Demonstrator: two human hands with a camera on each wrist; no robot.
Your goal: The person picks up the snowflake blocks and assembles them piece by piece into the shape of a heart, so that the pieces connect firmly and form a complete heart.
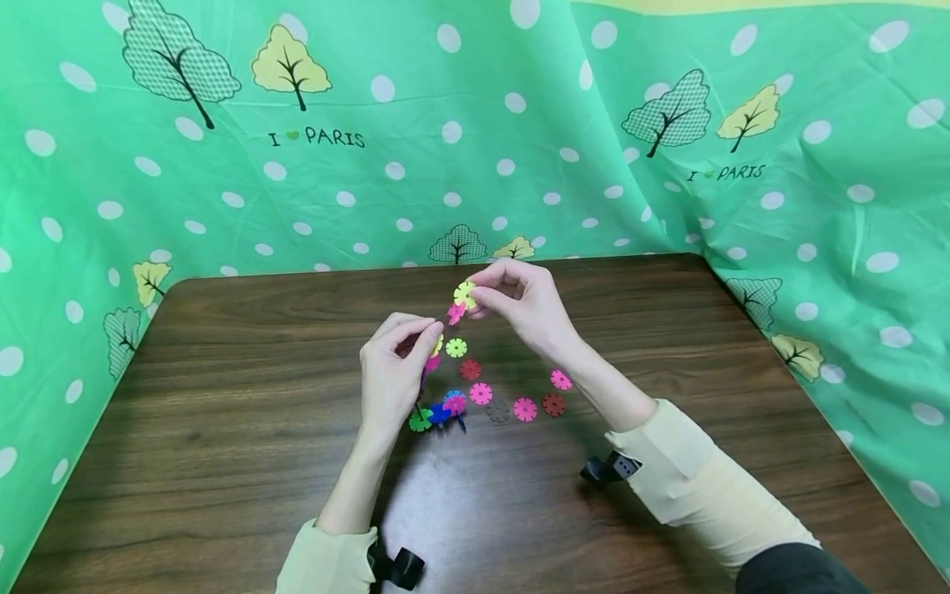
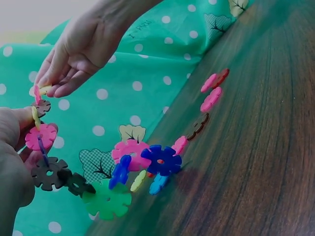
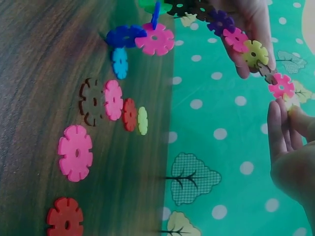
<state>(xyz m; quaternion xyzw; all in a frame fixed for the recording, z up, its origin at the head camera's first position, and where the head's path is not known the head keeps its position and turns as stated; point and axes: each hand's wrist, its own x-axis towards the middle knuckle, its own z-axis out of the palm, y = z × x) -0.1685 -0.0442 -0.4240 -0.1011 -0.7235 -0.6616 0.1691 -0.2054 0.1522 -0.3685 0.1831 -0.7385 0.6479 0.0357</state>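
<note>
Notched plastic snowflake discs are linked into a chain that hangs between and below the two hands. My right hand [image 1: 527,309] pinches a yellow disc [image 1: 465,294] at the chain's upper end, joined to a pink disc [image 3: 281,86]. Lower and to the left, my left hand [image 1: 391,363] grips the chain around a brown disc [image 3: 266,73] and another yellow disc [image 3: 255,53]. From there the chain runs down through a pink disc [image 2: 40,136], a purple disc [image 3: 220,22], dark discs [image 2: 49,173] and a green disc [image 2: 107,199] to dark blue pieces [image 2: 161,160].
Loose discs lie on the dark wooden table [image 1: 245,429] in front of the hands: yellow [image 1: 456,348], red [image 1: 470,370], brown [image 1: 498,411], and several pink [image 1: 525,409]. A green dotted cloth [image 1: 416,140] hangs behind the table. Black devices [image 1: 610,470] are strapped at both wrists.
</note>
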